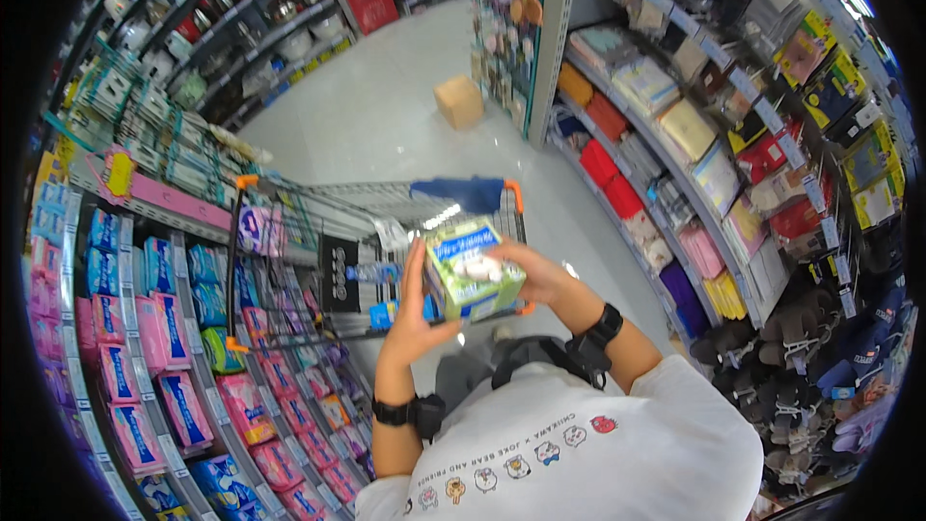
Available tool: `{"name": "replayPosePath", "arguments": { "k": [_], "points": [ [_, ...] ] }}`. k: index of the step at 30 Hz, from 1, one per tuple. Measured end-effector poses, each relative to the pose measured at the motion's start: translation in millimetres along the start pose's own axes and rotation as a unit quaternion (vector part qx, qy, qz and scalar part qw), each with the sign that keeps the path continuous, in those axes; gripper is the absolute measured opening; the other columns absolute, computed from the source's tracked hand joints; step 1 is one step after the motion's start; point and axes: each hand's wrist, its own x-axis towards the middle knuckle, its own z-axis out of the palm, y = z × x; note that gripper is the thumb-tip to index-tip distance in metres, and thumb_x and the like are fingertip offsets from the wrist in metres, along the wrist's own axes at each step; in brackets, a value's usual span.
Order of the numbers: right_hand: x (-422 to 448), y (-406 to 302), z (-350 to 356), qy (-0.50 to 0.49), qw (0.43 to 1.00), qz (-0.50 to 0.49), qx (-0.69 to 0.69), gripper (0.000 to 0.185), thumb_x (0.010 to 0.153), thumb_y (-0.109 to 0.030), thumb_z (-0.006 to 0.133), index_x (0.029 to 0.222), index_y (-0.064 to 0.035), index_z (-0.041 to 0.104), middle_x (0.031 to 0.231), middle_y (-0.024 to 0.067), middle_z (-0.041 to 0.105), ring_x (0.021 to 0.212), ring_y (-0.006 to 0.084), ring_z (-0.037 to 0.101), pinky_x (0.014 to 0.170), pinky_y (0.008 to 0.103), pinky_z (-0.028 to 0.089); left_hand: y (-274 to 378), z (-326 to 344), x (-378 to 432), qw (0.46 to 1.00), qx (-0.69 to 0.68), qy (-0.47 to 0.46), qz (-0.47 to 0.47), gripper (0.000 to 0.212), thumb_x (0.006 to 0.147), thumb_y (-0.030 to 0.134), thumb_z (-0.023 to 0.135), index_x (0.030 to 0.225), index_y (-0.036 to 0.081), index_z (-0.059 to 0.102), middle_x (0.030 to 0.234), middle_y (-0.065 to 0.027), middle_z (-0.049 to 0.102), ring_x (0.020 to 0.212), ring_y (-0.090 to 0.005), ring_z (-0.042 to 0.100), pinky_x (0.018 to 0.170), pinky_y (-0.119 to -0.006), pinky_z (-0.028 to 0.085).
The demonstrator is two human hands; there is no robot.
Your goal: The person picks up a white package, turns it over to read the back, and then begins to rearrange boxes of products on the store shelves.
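Note:
A green, white and blue printed package [474, 268], box-shaped, is held between my two hands above a wire shopping cart [233, 268]. My left hand [414, 311] lies flat along its left side, fingers pointing away from me. My right hand [535, 271] grips the right side, with fingers reaching over its edge. Inside the cart are a clear plastic bottle with a blue label [372, 273] and a blue package [383, 315], partly hidden by my left hand. A navy cloth [459, 195] hangs at the cart's far side, close to an orange corner piece.
Shelves of pink and blue packets [163, 333] run along the left. Folded textiles [687, 130] and dark slippers [788, 340] fill racks on the right. A cardboard box [459, 101] stands on the floor beyond the cart, and a red bin [369, 0] is farther back.

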Motion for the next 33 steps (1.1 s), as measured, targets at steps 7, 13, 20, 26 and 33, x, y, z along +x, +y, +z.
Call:
{"name": "replayPosePath", "arguments": {
  "k": [7, 13, 20, 26, 33],
  "points": [
    [39, 25, -49, 0.219, 0.962, -0.093, -0.137, 0.082, 0.076, -0.006, 0.067, 0.141, -0.0027, 0.016, 0.128, 0.0176, 0.044, 0.115, 0.0242, 0.05, 0.094, 0.035, 0.044, -76, 4, 28, 0.96, -0.21, 0.01, -0.184, 0.075, 0.092, 0.018, 0.051, 0.146, 0.001, 0.002, 0.147, -0.0183, 0.025, 0.134, -0.0258, 0.028, 0.106, -0.033, 0.025],
    [97, 49, -93, 0.202, 0.798, -0.146, -0.549, 0.11, 0.061, -0.01, 0.077, 0.143, 0.0038, 0.004, 0.137, 0.0248, 0.034, 0.127, 0.0351, 0.037, 0.104, 0.0379, 0.031, -181, -8, 50, 0.907, -0.252, 0.139, -0.309, 0.048, 0.093, 0.039, 0.041, 0.128, 0.007, 0.042, 0.121, -0.0069, 0.053, 0.108, -0.0183, 0.051, 0.092, -0.031, 0.037],
    [142, 87, -170, 0.253, 0.904, 0.026, -0.344, 0.094, 0.072, -0.003, 0.062, 0.143, 0.0034, 0.002, 0.129, 0.0213, 0.042, 0.12, 0.0286, 0.044, 0.099, 0.0344, 0.037, -259, 13, 65, 0.812, -0.305, 0.067, -0.493, 0.051, 0.09, 0.049, 0.039, 0.128, 0.015, 0.044, 0.129, 0.0007, 0.047, 0.12, -0.0162, 0.039, 0.099, -0.044, 0.024],
    [151, 118, -225, 0.347, 0.908, 0.074, -0.225, 0.078, 0.082, -0.01, 0.058, 0.143, 0.0009, 0.012, 0.131, 0.0197, 0.041, 0.119, 0.0258, 0.044, 0.097, 0.0322, 0.038, -320, 26, 70, 0.747, -0.377, 0.02, -0.547, 0.055, 0.092, 0.049, 0.037, 0.136, 0.017, 0.036, 0.14, -0.0014, 0.039, 0.132, -0.0185, 0.028, 0.107, -0.048, 0.014],
    [151, 145, -264, 0.433, 0.863, 0.067, -0.252, 0.073, 0.083, -0.015, 0.058, 0.142, 0.0007, 0.018, 0.128, 0.0174, 0.045, 0.117, 0.0244, 0.046, 0.096, 0.0318, 0.038, -383, 39, 83, 0.775, -0.249, -0.121, -0.568, 0.062, 0.091, 0.049, 0.04, 0.141, 0.014, 0.029, 0.143, -0.0074, 0.033, 0.131, -0.0243, 0.028, 0.107, -0.04, 0.02]
  ]
}}
